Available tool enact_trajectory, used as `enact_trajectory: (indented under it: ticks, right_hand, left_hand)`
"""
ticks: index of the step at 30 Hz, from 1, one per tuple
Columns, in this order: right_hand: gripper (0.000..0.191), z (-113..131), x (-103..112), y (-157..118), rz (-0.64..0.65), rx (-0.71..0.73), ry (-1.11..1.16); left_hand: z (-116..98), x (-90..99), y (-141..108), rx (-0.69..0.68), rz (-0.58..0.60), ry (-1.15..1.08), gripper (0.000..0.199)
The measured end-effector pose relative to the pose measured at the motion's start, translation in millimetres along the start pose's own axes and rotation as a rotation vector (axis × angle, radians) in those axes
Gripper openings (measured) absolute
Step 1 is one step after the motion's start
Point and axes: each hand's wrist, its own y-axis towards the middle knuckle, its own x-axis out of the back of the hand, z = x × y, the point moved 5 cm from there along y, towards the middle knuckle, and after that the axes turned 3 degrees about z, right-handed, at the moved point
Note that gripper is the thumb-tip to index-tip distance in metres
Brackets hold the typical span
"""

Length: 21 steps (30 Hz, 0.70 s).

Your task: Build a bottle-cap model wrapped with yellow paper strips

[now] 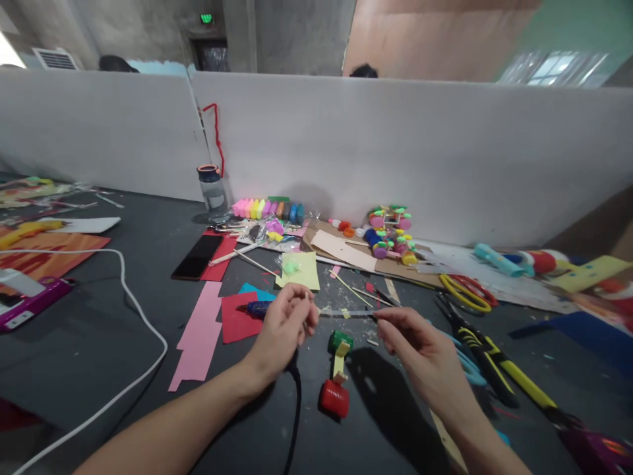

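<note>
My left hand [289, 316] is closed, with the pale tip of a small white stick [306, 297] showing between thumb and fingers. Beneath it lies a blue glue gun [258, 309], partly covered, its black cord [297, 396] running toward me. A translucent glue stick [346, 314] stretches from beside my left hand to the fingertips of my right hand [420, 349]. Those fingers are pinched together at a tiny dark bit; what they grip is unclear. Below and between my hands stands a small piece with a green roll [341, 341], a yellow strip [339, 363] and a red roll [335, 398].
Pliers [482, 353] and yellow-handled scissors [462, 293] lie right. Red paper [240, 316], pink paper [200, 330] and a phone [198, 257] are left. A jar [212, 191], coloured clay [267, 209] and small clay models [390, 231] stand before the white partition [395, 145].
</note>
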Motion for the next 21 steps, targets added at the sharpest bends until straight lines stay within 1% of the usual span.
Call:
enact_trajectory:
  ticks: [2, 4, 6, 8, 11, 14, 17, 19, 21]
  right_hand:
    - [0.024, 5.7, -5.3, 14.4, 0.128, -0.041, -0.039]
    - [0.022, 8.9, -16.6, 34.6, 0.264, -0.086, -0.085]
    - [0.02, 5.2, -34.2, 61.3, 0.372, -0.159, -0.137]
    - [0.025, -5.6, -55.8, 92.5, 0.434, -0.269, -0.178]
    - [0.032, -25.5, -88.4, 135.5, 0.476, -0.45, -0.215]
    - [0.035, -38.4, -110.3, 160.7, 0.487, -0.568, -0.223]
    - [0.035, -45.7, -116.2, 166.8, 0.484, -0.628, -0.204]
    - [0.035, -50.3, -112.9, 164.8, 0.476, -0.651, -0.181]
    - [0.035, -55.4, -106.9, 160.9, 0.463, -0.672, -0.154]
  left_hand:
    - [5.9, 7.1, 8.2, 0.071, -0.045, -0.117, 0.012]
    - [11.0, 9.7, 13.1, 0.124, -0.053, -0.198, 0.015]
    - [14.5, 7.1, 13.9, 0.16, -0.03, -0.243, 0.018]
    - [15.9, 2.1, 11.6, 0.171, 0.0, -0.253, 0.021]
    - [14.8, -4.1, 6.0, 0.133, 0.023, -0.23, 0.022]
    - [11.2, -7.4, -0.3, 0.062, 0.046, -0.182, 0.021]
    - [7.8, -11.4, -6.5, 0.027, 0.098, -0.13, 0.018]
    - [6.9, -13.6, -8.9, 0.033, 0.126, -0.121, 0.017]
    - [7.1, -13.7, -9.4, 0.05, 0.123, -0.138, 0.018]
